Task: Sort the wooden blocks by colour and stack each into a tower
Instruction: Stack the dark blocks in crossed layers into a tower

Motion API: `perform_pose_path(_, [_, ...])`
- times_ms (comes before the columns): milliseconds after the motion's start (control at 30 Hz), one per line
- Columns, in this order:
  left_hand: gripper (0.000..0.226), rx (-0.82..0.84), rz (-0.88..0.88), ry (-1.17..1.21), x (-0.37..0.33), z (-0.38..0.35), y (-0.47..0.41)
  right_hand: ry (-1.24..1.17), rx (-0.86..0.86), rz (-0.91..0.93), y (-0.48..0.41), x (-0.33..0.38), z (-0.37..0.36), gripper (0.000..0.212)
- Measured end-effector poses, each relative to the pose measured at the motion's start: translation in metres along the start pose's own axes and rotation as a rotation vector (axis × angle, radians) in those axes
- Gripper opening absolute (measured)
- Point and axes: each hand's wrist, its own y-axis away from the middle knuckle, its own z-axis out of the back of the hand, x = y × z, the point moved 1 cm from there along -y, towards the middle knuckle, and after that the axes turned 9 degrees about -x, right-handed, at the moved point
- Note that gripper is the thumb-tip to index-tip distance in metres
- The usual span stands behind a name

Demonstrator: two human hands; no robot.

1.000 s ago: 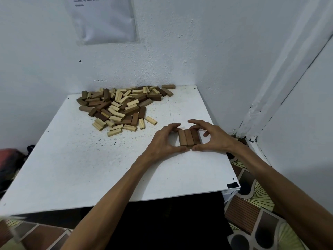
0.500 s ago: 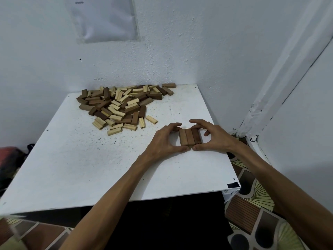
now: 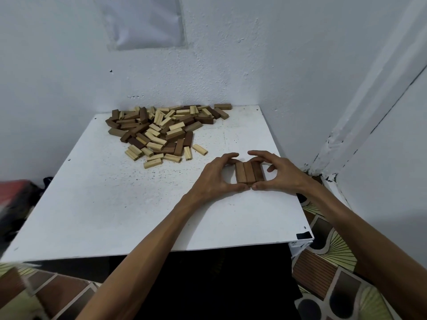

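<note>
Three brown blocks (image 3: 249,172) lie flat side by side as one row on the white table (image 3: 120,211), at its right side. My left hand (image 3: 213,177) cups the row from the left, thumb at the near end and fingers at the far end. My right hand (image 3: 278,173) does the same from the right, so both hands press the row together. A mixed pile of brown and pale blocks (image 3: 161,132) lies at the back of the table, against the wall.
The table stands in a corner, with white walls behind and to the right. A paper sheet (image 3: 144,19) hangs on the back wall. A red and black thing (image 3: 16,192) sits left of the table. Patterned floor (image 3: 328,280) shows below and to the right.
The hands and the three-block row hold nearly the same place; only the camera view has shifted slightly.
</note>
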Motion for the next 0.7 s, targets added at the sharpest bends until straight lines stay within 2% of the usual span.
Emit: perform_pose_path(700, [0.102,0.010,-0.002,0.021,0.0011,-0.0009,-0.0012,-0.017,-0.032,0.052,0.0030,0.0053,0.0020,0.090])
